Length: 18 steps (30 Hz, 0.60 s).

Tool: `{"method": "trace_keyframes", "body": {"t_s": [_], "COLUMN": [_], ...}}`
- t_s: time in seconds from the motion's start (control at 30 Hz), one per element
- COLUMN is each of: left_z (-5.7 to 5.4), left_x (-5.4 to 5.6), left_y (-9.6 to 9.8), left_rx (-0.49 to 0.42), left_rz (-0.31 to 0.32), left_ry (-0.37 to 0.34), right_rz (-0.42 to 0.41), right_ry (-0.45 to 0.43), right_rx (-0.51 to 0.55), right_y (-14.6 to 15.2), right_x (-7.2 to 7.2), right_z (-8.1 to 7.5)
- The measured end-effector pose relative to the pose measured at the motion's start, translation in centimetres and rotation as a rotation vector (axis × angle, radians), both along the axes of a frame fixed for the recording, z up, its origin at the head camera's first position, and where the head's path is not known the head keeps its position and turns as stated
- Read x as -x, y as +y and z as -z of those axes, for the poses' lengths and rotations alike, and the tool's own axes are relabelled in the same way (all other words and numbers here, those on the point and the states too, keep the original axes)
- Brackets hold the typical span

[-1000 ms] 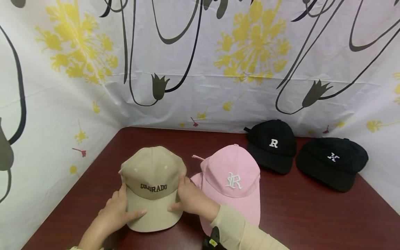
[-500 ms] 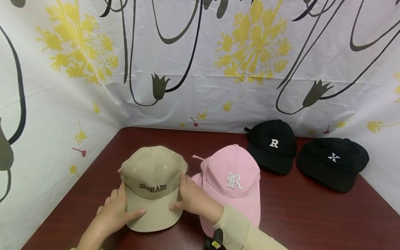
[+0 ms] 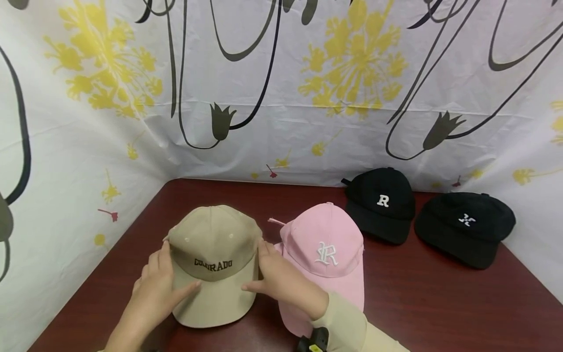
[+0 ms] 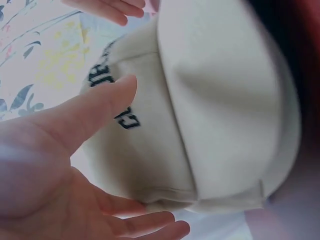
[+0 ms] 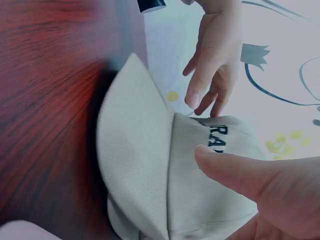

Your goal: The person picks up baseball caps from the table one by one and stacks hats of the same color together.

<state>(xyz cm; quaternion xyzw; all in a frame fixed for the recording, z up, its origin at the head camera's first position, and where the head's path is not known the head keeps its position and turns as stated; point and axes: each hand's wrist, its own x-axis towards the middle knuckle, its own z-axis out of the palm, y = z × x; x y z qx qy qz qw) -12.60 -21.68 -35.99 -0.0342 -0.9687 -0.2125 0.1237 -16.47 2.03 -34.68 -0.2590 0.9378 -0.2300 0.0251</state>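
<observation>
A beige cap [image 3: 215, 249] lettered COLORADO sits upright on the table, its brim toward me. At its left side is my left hand [image 3: 151, 288], fingers straight along the crown; the left wrist view shows its thumb [image 4: 107, 102] held away from the fabric. My right hand [image 3: 286, 281] stands at the cap's right side, its fingers extended and the thumb [image 5: 235, 170] lifted in front of the crown. Whether any fingertip still touches the cap, I cannot tell. Just right of it lies a pink cap [image 3: 325, 244] with a white R, its lower left partly covered by my right hand and sleeve.
Two black caps, one with a white R [image 3: 381, 220] and one with a small white emblem [image 3: 462, 230], lie at the back right. The dark red table [image 3: 422, 308] ends at a patterned white cloth [image 3: 281, 161] behind and at both sides.
Both hands have loosened and spread slightly apart, the thumbs coming off the brim. The beige cap stays where it was. The head view has shifted a little.
</observation>
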Motion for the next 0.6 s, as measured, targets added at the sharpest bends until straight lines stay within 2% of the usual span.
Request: {"method": "trace_keyframes", "body": {"t_s": [0.27,0.6], "left_z": [-1.6,-3.8], "left_x": [-0.5,-0.1], "left_y": [1.2,3.2], "left_rx": [-0.002,0.008], "left_rz": [0.012,0.038], "left_ry": [0.12,0.201], "right_rz": [-0.003,-0.005], "right_ry": [0.009,-0.005], "right_rx": [0.024,0.094], "right_y": [1.1,2.6], "right_x": [-0.8,-1.6], "right_z": [-1.2,-2.2]}}
